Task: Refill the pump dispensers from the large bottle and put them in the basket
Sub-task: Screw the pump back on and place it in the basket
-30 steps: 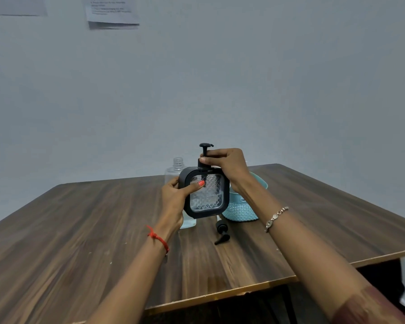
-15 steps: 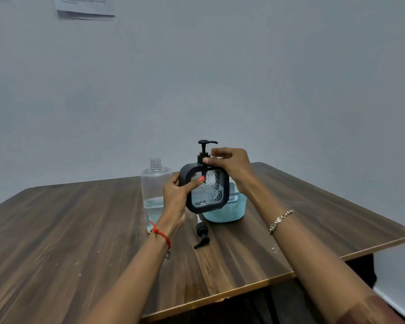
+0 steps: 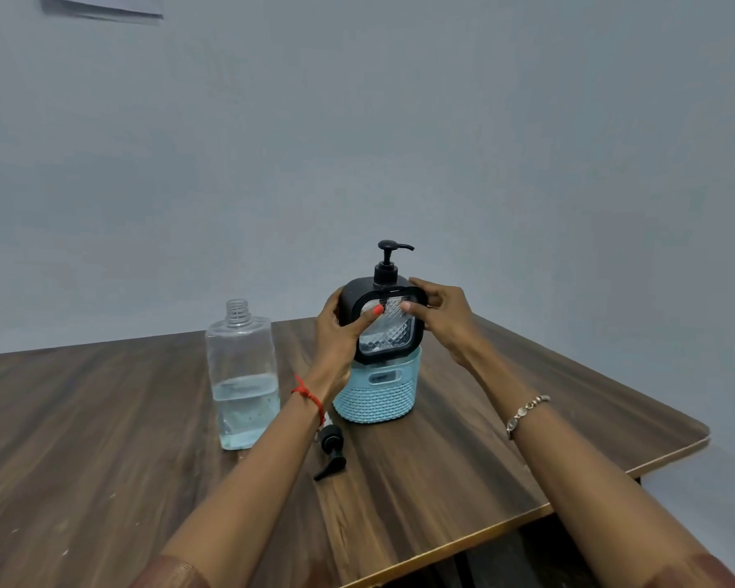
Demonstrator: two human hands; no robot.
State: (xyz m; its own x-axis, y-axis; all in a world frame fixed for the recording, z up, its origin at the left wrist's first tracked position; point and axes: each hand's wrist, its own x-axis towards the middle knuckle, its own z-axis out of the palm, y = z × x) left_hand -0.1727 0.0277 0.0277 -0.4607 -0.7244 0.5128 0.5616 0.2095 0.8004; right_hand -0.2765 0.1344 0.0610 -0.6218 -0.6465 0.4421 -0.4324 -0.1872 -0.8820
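A black square pump dispenser [image 3: 386,328] with a clear faceted window stands upright, its base at the rim of the light blue woven basket [image 3: 378,396]. My left hand [image 3: 340,337] grips its left side, thumb across the window. On the right side, my right hand [image 3: 442,320] holds the frame with thumb and fingers. The pump head on top points right. The large clear bottle [image 3: 242,375], uncapped and about a third full of liquid, stands left of the basket. Whether the dispenser's base rests inside the basket is hidden.
A loose black pump head [image 3: 331,451] lies on the wooden table [image 3: 102,439] in front of the basket, under my left forearm. The table's right corner and front edge are close. A grey wall stands behind, with a paper [image 3: 102,8] at top left.
Both hands carried the dispenser away from me and down onto the basket. My right hand left the pump collar and now holds the dispenser's right side.
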